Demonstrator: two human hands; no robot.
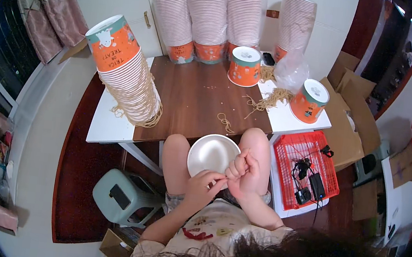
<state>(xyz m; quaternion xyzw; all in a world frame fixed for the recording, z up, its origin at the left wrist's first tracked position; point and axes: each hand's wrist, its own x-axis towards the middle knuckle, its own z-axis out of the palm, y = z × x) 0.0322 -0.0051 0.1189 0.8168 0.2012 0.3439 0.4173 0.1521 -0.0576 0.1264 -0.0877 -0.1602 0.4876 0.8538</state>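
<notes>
A paper bucket (210, 154) with a white inside sits in my lap between my thighs, its mouth facing up. My left hand (203, 185) is over the near rim, thumb and fingertips pinched together. Touching those fingertips is my right hand (240, 174), its fingers curled closed beside the bucket's right side. Whatever lies between the fingers is too small to make out. Ahead on the table, a short piece of tan cord (225, 122) lies near the front edge. A tall stack of nested orange buckets (126, 68), with many cord loops hanging from it, leans at the left.
Plastic-wrapped bucket stacks (206, 17) line the table's back. Two upturned orange buckets (245, 68) stand at the right, near a bundle of cords (276, 97) and a clear plastic bag (292, 71). A red basket (284, 175) holds chargers; a stool (112, 189) is at left.
</notes>
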